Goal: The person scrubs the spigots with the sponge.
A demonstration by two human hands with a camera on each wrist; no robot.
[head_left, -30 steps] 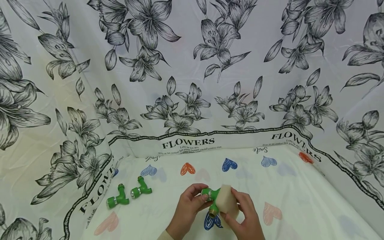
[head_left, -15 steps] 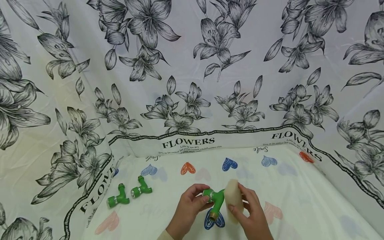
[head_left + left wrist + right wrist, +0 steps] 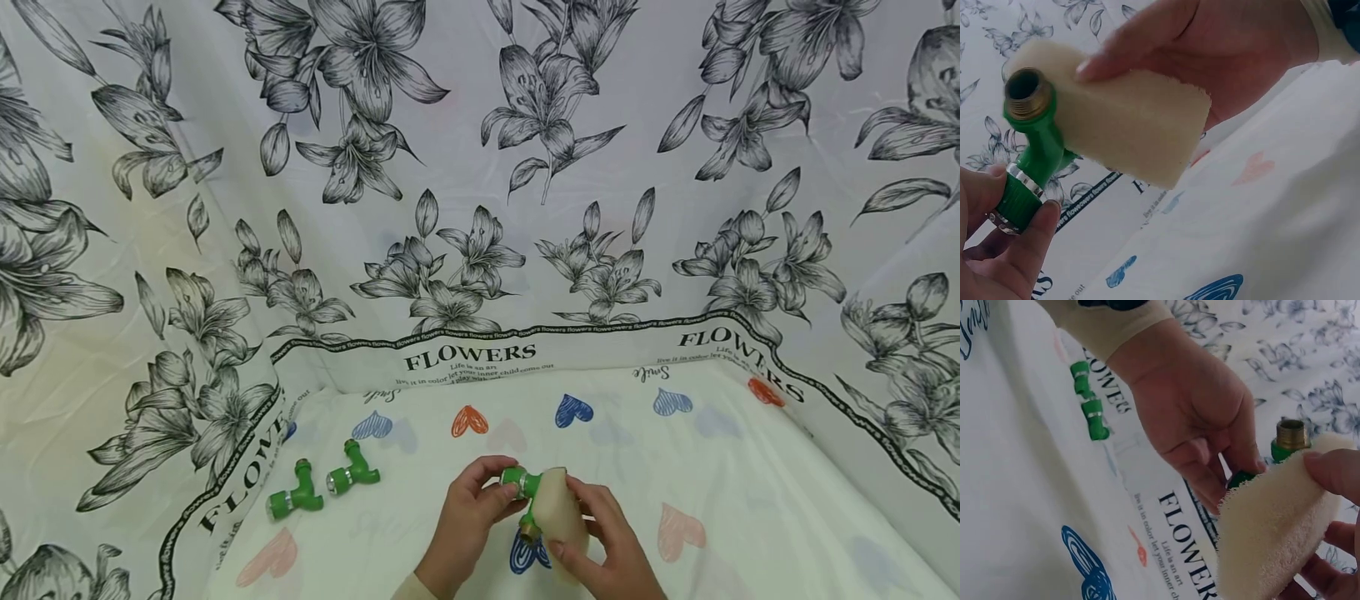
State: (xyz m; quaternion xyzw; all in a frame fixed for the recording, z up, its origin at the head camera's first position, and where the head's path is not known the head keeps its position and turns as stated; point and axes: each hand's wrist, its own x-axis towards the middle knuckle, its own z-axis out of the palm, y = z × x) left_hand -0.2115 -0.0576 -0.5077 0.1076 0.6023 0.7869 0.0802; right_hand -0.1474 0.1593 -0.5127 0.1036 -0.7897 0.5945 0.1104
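My left hand (image 3: 472, 508) pinches the ringed end of a green plastic tap fitting (image 3: 525, 492) with a brass threaded end (image 3: 1022, 94). The fitting is held just above the cloth. My right hand (image 3: 592, 542) grips a cream sponge (image 3: 558, 517) and presses it against the fitting's side. In the left wrist view the sponge (image 3: 1129, 125) lies along the green body (image 3: 1038, 156). From the right wrist, the sponge (image 3: 1272, 519) hides most of the fitting, and only the brass end (image 3: 1290, 434) shows.
Two more green fittings (image 3: 296, 497) (image 3: 352, 475) lie on the cloth at the left. A heart-printed sheet (image 3: 712, 467) covers the surface. Flower-printed cloth walls (image 3: 465, 208) close in the back and both sides.
The right hand drew the sponge off to the right of the fitting, then brought it back left over the fitting's body. The left hand kept its hold.
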